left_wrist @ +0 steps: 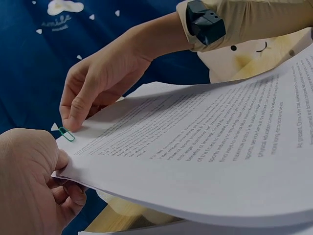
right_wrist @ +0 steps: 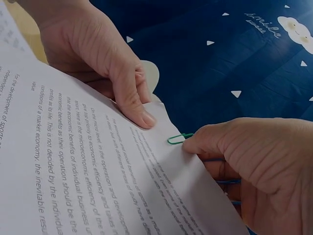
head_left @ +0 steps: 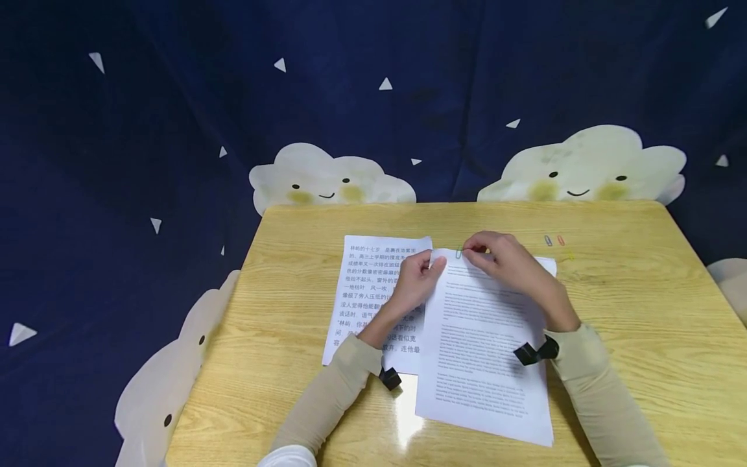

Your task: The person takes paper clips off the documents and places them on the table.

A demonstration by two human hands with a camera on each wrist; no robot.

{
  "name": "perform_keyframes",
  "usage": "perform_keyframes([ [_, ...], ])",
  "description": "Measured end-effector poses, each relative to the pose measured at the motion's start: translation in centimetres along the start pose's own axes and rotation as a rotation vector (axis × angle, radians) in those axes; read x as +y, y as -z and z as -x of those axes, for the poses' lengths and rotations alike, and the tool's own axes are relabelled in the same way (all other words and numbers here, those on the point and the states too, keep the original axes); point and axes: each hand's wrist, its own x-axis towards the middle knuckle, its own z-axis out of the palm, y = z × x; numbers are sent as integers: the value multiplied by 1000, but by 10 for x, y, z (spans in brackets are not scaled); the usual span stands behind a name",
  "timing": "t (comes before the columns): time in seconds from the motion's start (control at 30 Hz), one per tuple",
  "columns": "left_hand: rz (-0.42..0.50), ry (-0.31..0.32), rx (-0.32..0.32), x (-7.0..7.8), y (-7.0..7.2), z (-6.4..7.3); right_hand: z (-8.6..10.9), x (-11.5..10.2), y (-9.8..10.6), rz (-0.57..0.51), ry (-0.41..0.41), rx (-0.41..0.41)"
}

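**Clip partly seated on the sheaf's top edge**

Room: dark blue cloth backdrop (head_left: 146,130) with white cloud faces and triangles. Surface: pale wooden table (head_left: 630,311). On it, a second printed page (head_left: 373,272) lies left of the stack of printed sheets (head_left: 484,344). Left hand (head_left: 415,280) pinches the stack's top corner, thumb on top. Right hand (head_left: 506,259) pinches the green paper clip (right_wrist: 179,138) at the top edge. Judged: clip started, not fully slid on. Spare clips (head_left: 554,240) lie near the far edge.

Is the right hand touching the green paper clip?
Touching. The right wrist view shows the right hand pinching the green paper clip on the paper stack's edge.
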Motion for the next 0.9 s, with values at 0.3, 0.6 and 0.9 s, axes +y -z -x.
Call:
perform_keyframes([
  [0.3, -7, 3, -3, 0, -2, 0, -1, -1, -4, -19, -28, -18],
  [0.6, -14, 8, -17, 1, -4, 2, 0, -3, -3, -28, -9, 13],
  [0.9, -9, -8, -30, 1, -5, 2, 0, -3, -1, -9, 9, 30],
])
